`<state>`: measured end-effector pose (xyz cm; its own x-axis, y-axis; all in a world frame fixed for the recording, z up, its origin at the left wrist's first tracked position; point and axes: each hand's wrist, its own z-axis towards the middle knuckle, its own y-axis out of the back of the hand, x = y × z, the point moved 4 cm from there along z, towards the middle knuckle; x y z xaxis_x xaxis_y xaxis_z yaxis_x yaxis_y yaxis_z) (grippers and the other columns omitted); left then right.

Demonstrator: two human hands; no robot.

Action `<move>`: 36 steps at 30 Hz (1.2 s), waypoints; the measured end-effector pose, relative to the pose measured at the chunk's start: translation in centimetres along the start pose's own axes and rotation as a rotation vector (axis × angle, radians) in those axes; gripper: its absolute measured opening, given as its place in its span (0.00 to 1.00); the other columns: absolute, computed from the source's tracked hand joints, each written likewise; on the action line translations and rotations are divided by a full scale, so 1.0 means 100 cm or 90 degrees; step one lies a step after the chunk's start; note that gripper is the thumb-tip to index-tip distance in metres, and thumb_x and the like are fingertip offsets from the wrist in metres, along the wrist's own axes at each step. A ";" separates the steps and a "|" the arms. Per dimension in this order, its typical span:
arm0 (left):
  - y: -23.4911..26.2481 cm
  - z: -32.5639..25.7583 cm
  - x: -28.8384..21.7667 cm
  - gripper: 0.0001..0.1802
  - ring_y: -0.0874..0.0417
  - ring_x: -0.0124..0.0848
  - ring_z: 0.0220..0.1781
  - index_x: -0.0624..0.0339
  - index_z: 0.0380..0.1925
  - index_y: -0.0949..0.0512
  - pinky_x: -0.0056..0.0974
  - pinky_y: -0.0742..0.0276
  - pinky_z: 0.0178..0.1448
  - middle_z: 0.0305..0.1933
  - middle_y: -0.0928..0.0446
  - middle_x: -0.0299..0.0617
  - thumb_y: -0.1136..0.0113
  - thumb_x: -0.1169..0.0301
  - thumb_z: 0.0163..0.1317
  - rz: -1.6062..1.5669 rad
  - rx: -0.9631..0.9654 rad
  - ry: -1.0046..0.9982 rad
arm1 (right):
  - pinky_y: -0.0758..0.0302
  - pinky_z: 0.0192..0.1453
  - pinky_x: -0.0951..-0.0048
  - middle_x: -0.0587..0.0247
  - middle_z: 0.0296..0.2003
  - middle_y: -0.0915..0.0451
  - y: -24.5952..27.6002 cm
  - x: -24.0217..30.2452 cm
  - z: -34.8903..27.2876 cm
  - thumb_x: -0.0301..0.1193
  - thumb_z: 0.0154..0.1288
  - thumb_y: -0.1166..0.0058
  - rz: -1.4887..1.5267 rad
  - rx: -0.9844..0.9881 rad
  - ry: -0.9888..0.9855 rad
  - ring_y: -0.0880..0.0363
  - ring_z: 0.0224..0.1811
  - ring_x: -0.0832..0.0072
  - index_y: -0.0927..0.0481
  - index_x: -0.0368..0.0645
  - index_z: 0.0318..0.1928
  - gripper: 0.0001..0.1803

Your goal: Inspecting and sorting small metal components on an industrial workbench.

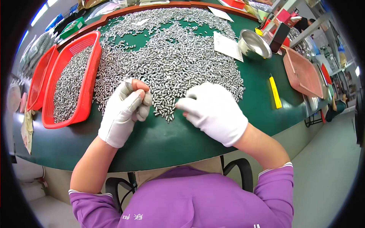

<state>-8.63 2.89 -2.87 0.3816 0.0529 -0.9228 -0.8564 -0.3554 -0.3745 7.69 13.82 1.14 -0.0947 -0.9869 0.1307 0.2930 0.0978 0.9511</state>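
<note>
A wide heap of small, shiny metal cylinders (pixel 167 60) is spread over the green tabletop (pixel 167 148), tapering to a point between my hands. My left hand (pixel 124 110), in a white glove with the thumb and index fingertips bare, is raised at the heap's near left edge. Its fingers curl in against the thumb; whatever they hold cannot be made out. Across the tip of the heap, my gloved right hand (pixel 215 110) hovers palm down. Its fingers are bent together toward the thumb, and the hand itself hides anything between them.
Left of the heap stands a red plastic basket (pixel 96 62) with many more cylinders inside, beside another red basket (pixel 38 81). A white paper (pixel 228 46), a metal bowl (pixel 254 43), a yellow cutter knife (pixel 275 91) and a pink basket (pixel 300 78) lie to the right. A brown ledge (pixel 152 7) borders the back.
</note>
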 end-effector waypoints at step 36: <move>-0.016 -0.009 0.018 0.12 0.44 0.20 0.19 0.54 0.41 0.29 0.27 0.46 0.25 0.26 0.32 0.34 0.46 0.59 0.67 -0.151 0.082 0.150 | 0.27 0.36 0.65 0.68 0.26 0.23 -0.016 -0.025 0.012 0.29 0.46 0.35 0.092 -0.020 0.012 0.24 0.31 0.65 0.18 0.51 0.29 0.06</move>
<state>-6.32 2.69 -3.82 0.6314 -0.1017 -0.7688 -0.7658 -0.2383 -0.5974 6.29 16.31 -0.42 -0.0315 -0.9651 0.2600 0.3316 0.2353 0.9136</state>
